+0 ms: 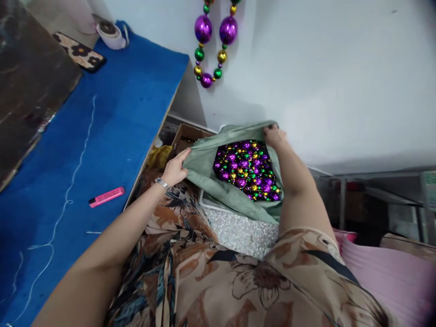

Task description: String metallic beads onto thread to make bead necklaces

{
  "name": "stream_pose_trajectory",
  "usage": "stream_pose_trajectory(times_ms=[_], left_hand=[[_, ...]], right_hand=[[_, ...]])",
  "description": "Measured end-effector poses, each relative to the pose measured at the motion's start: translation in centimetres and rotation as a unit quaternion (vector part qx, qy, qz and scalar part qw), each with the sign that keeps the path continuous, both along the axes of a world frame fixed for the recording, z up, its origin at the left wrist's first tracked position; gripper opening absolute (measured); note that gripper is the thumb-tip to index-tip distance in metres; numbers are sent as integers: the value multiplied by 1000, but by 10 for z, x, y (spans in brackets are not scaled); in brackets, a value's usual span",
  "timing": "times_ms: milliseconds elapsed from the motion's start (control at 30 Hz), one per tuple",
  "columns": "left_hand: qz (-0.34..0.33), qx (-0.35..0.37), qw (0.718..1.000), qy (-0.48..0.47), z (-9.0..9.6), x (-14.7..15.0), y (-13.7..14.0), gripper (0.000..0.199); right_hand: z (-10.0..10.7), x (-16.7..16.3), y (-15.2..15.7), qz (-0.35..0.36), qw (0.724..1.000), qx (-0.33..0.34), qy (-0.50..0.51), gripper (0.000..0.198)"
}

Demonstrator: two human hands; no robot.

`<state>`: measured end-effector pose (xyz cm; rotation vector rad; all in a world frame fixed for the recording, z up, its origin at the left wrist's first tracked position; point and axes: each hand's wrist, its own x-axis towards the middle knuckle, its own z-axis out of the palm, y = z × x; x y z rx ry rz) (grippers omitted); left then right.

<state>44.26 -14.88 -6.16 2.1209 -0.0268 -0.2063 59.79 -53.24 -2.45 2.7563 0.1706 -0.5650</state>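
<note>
A green cloth sack [204, 165] lies in front of my knees with its mouth spread wide. Inside it is a heap of shiny purple, gold and green beads [245, 170]. My left hand [175, 169], with a metal watch or bracelet at the wrist, grips the sack's left edge between thumb and fingers. On the far right edge of the rim, my right hand [275, 136] is closed on the cloth; its fingertips are partly hidden. Under the sack shows the rim of a white container [218, 206].
A blue-covered table [136, 100] at left holds a pink highlighter [106, 197], white thread [81, 156], a flower-patterned phone [80, 52] and a cup [111, 36]. A bead necklace [206, 80] hangs on the wall. A cardboard box [190, 131] stands behind the sack; a pink chair [384, 272] is at right.
</note>
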Motion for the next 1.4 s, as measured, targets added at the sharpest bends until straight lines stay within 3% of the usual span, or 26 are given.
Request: stream_pose_trajectory(times_ms=[33, 100, 200, 300, 400, 533, 667, 767, 867, 1000, 1067, 1133, 1200, 1300, 1400], left_hand=[[-30, 40, 999, -19, 3, 4, -2, 82], [-59, 115, 990, -51, 6, 13, -3, 85], [20, 175, 982, -70, 2, 29, 9, 83], [94, 225, 968, -55, -5, 39, 27, 82], [62, 262, 962, -40, -5, 42, 27, 84], [2, 275, 961, -30, -1, 39, 11, 84], [1, 279, 960, -12, -9, 38, 11, 86], [-7, 280, 960, -11, -18, 38, 13, 86], [-18, 287, 958, -3, -21, 33, 2, 85], [-22, 327, 939, -103, -26, 6, -32, 79], [-103, 328, 923, -171, -37, -14, -52, 71], [-242, 311, 897, -200, -55, -33, -70, 70], [-335, 325, 865, -185, -73, -46, -84, 72], [-392, 356, 835, -148, -91, -61, -93, 33], [-411, 332, 836, -146, -90, -76, -90, 18]], right_hand=[[7, 21, -5, -35, 996, 25, -78, 43], [14, 54, -10, -41, 987, 49, -149, 42], [5, 74, -8, 43, 967, 128, -214, 44], [-19, 71, -10, 129, 961, 165, -178, 45], [-38, 54, -33, 129, 970, 177, -107, 41], [-43, -13, -93, 64, 966, 209, -139, 41], [-56, -130, -148, -61, 961, 200, -180, 45], [-80, -203, -157, -177, 958, 144, -172, 54], [-104, -225, -137, -259, 947, 127, -141, 71], [-119, -170, -89, -291, 939, 153, -102, 95], [-114, -120, -68, -265, 946, 163, -91, 88], [-99, -62, -53, -246, 949, 169, -99, 69], [-76, -3, -45, -223, 951, 175, -128, 57], [-37, 67, -38, -192, 930, 187, -254, 59], [-19, 90, -31, -165, 941, 193, -225, 69]])
